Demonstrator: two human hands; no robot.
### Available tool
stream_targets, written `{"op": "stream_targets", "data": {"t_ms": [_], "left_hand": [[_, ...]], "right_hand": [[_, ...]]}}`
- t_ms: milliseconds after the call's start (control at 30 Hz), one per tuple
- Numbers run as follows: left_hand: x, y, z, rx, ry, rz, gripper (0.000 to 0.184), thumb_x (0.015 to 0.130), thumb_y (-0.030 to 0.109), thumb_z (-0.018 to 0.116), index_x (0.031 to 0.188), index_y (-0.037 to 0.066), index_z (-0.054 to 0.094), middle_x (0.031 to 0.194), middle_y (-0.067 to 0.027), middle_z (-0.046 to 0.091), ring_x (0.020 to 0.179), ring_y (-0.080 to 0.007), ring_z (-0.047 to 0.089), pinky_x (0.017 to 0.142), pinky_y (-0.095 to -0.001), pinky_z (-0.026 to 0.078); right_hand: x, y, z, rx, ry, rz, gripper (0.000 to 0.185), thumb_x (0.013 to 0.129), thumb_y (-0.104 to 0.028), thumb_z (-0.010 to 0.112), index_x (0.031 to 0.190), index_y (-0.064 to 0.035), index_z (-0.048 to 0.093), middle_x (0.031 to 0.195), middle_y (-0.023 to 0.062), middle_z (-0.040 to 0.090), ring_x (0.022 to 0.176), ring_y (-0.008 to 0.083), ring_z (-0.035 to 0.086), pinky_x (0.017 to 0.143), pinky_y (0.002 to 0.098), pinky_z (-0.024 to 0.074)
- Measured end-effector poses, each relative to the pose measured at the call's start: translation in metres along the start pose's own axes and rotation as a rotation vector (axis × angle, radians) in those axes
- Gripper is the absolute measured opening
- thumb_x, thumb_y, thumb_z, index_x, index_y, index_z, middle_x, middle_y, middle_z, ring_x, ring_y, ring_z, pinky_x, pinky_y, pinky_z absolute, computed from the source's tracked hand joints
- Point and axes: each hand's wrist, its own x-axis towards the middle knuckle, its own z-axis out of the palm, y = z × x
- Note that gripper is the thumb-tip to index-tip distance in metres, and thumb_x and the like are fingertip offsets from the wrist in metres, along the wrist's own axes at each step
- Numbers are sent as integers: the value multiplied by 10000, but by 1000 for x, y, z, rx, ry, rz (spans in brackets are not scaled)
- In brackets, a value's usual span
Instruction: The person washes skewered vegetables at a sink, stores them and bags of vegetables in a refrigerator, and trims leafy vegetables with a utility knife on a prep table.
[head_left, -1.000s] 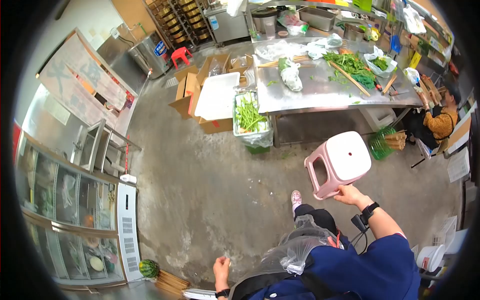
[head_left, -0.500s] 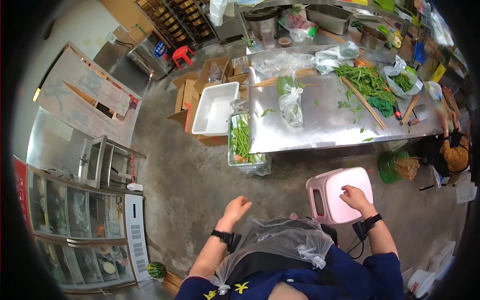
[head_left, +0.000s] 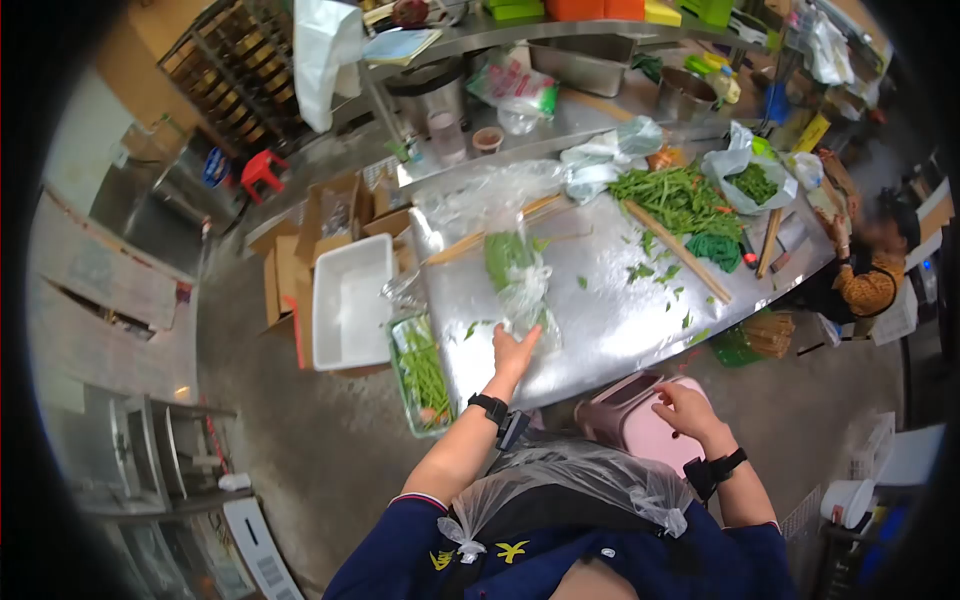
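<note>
My left hand (head_left: pixel 514 354) is stretched over the front edge of the steel table (head_left: pixel 620 330), its thumb and fingers apart and nothing in them. Just beyond the fingertips lies a clear plastic bag of green leafy vegetables (head_left: pixel 508 262), knotted near its middle; whether I touch its near end is hard to tell. My right hand (head_left: pixel 690 412) hangs above a pink plastic stool (head_left: pixel 640 425), fingers loosely bent and apart, with nothing seen in it. Farther right on the table are a heap of loose greens (head_left: pixel 675 200) and long wooden sticks (head_left: pixel 680 254).
A white tub (head_left: pixel 350 345) and a crate of green stems (head_left: pixel 420 385) stand left of the table, beside cardboard boxes (head_left: pixel 284 282). Another person (head_left: pixel 868 285) is at the table's right end. A bag of greens (head_left: pixel 750 182) and a red-and-black tool (head_left: pixel 748 256) lie near there.
I have come closer to the table. My left hand has reached forward over its edge to the bagged vegetables and its fingers have spread. My right hand stays over the stool.
</note>
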Motion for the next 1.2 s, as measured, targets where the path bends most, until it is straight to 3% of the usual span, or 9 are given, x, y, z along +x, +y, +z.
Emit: {"op": "stream_targets", "data": {"t_ms": [167, 300, 367, 433, 533, 733, 800, 1033, 1200], "left_hand": [[47, 47, 17, 168, -4, -143, 1063, 579, 403, 744, 1326, -14, 114, 1212, -283, 396, 1112, -396, 433, 941, -390, 373], [71, 25, 24, 90, -70, -278, 889, 591, 232, 721, 1267, 3, 192, 1125, -242, 461, 1020, -358, 504, 870, -381, 417], [84, -6, 17, -408, -140, -34, 809, 594, 100, 649, 1254, -10, 194, 1071, -195, 488, 970, -292, 522, 823, -347, 433], [80, -4, -20, -590, -335, -285, 740, 581, -56, 540, 1257, 21, 248, 1053, -136, 493, 958, -213, 515, 787, -281, 437], [61, 8, -76, -672, -365, -236, 738, 588, -65, 551, 1268, 41, 287, 1064, -112, 495, 973, -194, 511, 809, -271, 428], [49, -4, -125, -374, -184, -38, 775, 623, -3, 637, 1309, 48, 280, 1159, -142, 466, 1058, -249, 480, 912, -304, 379], [51, -18, -123, 363, -58, 50, 843, 615, 67, 686, 1326, 30, 233, 1264, -211, 368, 1159, -319, 396, 964, -346, 338], [46, 49, -88, 667, 86, 17, 967, 584, 209, 759, 1339, 10, 188, 1322, -249, 262, 1229, -395, 268, 1001, -454, 255], [80, 0, -86, 719, 82, 141, 932, 602, 211, 751, 1335, 15, 210, 1332, -246, 258, 1236, -401, 253, 994, -483, 239]], "right_hand": [[46, -13, -4, -97, 38, -34, 342, 766, -234, 595, 1041, -34, 555, 893, 147, 619, 834, 274, 601, 722, 357, 477], [74, -21, 4, 7, -73, -24, 331, 775, -242, 588, 1028, -32, 553, 862, 142, 619, 796, 273, 601, 708, 350, 474], [87, -15, -2, 13, -68, -1, 328, 780, -241, 584, 1029, -31, 556, 852, 140, 619, 787, 270, 602, 702, 348, 475], [110, -9, -15, 23, -50, 2, 322, 791, -241, 577, 1032, -29, 562, 832, 136, 621, 768, 265, 604, 688, 346, 476], [159, -7, -48, -31, -44, 20, 322, 789, -253, 585, 1027, -37, 578, 801, 122, 626, 739, 256, 605, 676, 343, 477], [324, 16, -85, 436, 264, -97, 369, 808, -248, 592, 1093, -23, 520, 820, 84, 599, 696, 177, 573, 607, 277, 449], [390, 9, -100, 841, 363, -49, 417, 810, -237, 598, 1140, -14, 477, 826, 42, 562, 665, 142, 520, 598, 249, 427], [522, -4, -158, 1352, 760, 476, 400, 758, -251, 665, 1082, -87, 498, 826, 6, 539, 607, 131, 467, 539, 221, 382], [548, 24, -149, 1517, 757, 203, 369, 754, -175, 659, 1073, -62, 510, 944, 43, 554, 782, 165, 517, 677, 264, 415]]}}
